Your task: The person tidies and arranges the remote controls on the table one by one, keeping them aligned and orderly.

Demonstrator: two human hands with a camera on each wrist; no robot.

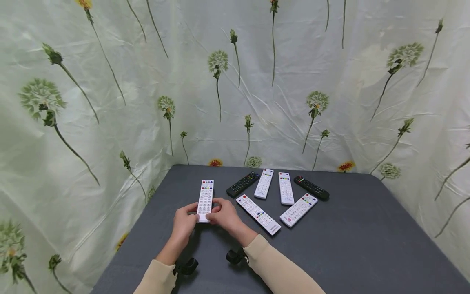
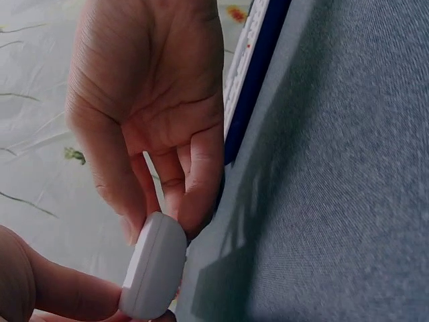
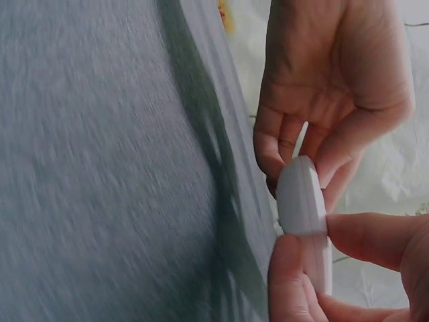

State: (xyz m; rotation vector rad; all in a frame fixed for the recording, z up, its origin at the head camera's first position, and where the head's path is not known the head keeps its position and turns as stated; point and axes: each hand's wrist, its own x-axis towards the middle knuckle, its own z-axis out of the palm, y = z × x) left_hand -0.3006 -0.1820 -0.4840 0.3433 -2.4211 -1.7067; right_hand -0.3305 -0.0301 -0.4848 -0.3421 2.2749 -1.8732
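Note:
A white remote control (image 1: 205,196) is held above the table with its buttons facing up. My left hand (image 1: 184,220) grips its lower left edge, thumb on top. On the lower right edge my right hand (image 1: 225,216) pinches it, with the thumb over the front face. Both wrist views look at the rounded near end of the remote control (image 2: 157,268). In the right wrist view the right hand's thumb (image 3: 369,238) presses the upper side while its fingers lie beneath. The remote's back is mostly hidden.
On the dark grey table (image 1: 349,245), right of my hands, lie a long white remote (image 1: 258,214), another white remote (image 1: 298,209), two upright white remotes (image 1: 264,183) and two black remotes (image 1: 311,188). A flowered curtain (image 1: 257,81) hangs behind the table.

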